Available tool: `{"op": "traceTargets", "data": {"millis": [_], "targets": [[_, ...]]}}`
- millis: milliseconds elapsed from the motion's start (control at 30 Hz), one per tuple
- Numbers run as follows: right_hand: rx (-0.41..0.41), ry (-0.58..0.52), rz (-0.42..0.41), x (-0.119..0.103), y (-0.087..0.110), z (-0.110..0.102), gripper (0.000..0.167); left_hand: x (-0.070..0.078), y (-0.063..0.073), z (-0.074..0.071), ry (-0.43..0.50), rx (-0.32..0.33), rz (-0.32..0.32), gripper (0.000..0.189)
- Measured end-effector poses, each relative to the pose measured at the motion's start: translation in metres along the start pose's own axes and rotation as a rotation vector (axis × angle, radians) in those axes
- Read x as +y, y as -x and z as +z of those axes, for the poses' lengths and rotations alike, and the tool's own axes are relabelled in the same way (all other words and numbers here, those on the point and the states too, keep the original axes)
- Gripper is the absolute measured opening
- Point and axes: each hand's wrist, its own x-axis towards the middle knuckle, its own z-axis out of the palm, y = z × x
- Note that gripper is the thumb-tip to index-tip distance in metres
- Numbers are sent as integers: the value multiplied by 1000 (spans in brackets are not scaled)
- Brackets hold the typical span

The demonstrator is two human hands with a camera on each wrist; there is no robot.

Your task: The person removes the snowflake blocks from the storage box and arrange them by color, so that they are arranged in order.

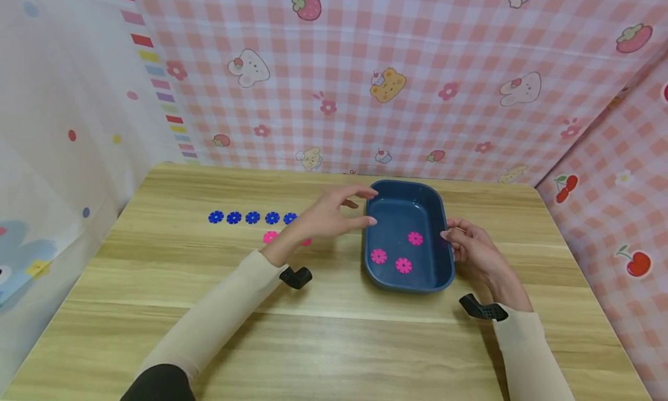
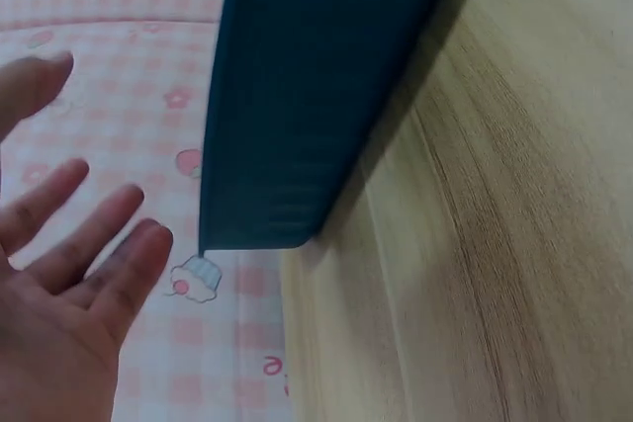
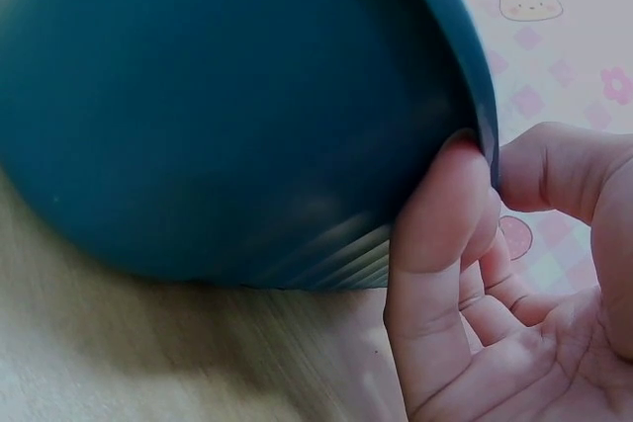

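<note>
A dark blue rectangular tray (image 1: 399,218) is on the table, with three pink notched discs (image 1: 403,266) lying in its near half. My right hand (image 1: 477,251) pinches the tray's right rim. In the right wrist view the thumb (image 3: 549,167) is on one side of the rim and the index finger (image 3: 440,210) on the other. My left hand (image 1: 334,212) hovers by the tray's left edge, fingers spread apart from the thumb. The left wrist view shows this hand (image 2: 69,294) empty, beside the tray wall (image 2: 287,116).
Left of the tray, a row of several blue notched discs (image 1: 253,218) lies on the wooden table (image 1: 334,343). Pink discs (image 1: 271,237) lie in front of them, partly hidden by my left forearm. A pink checked cloth (image 1: 323,128) hangs behind the table.
</note>
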Motion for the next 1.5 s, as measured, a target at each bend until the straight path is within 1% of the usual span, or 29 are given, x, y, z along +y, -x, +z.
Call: {"op": "traceTargets", "data": {"millis": [100,200,367,433,533,633,667,733,800,933,1033,1133,1300,1500], "targets": [[-10,-8,-14,0,1,0,23,-1,-7,5,-48,-69,35,54],[-14,-13,-22,1,1,0,23,-2,-15,10,-107,-145,56,53],[-7,-14,-14,0,2,0,23,-3,-26,17,-221,-293,98,50],[-7,-17,-14,0,1,-1,22,-2,-31,20,-258,-348,96,48],[-6,-24,-14,0,1,-1,20,-2,-40,26,-315,-435,70,45],[-9,-27,-4,0,0,-2,19,-2,-48,32,-405,-532,61,41],[-6,-25,0,-1,0,-2,19,-1,-50,33,-435,-558,59,40],[-5,-20,9,-1,-1,-2,20,0,-55,35,-465,-604,50,37],[0,-16,13,-3,-1,-2,21,1,-59,37,-478,-629,27,33],[1,-25,0,-3,-2,-1,21,6,-65,38,-481,-668,-46,30],[-10,-35,-12,-2,-2,-1,20,10,-68,40,-517,-701,-86,31],[-16,-38,-13,-1,-1,-1,20,14,-68,42,-575,-726,-108,29],[-4,-25,-3,0,-1,-1,21,17,-67,47,-650,-724,-123,23],[-19,-37,-27,0,0,0,20,16,-69,49,-719,-734,-87,22]]}}
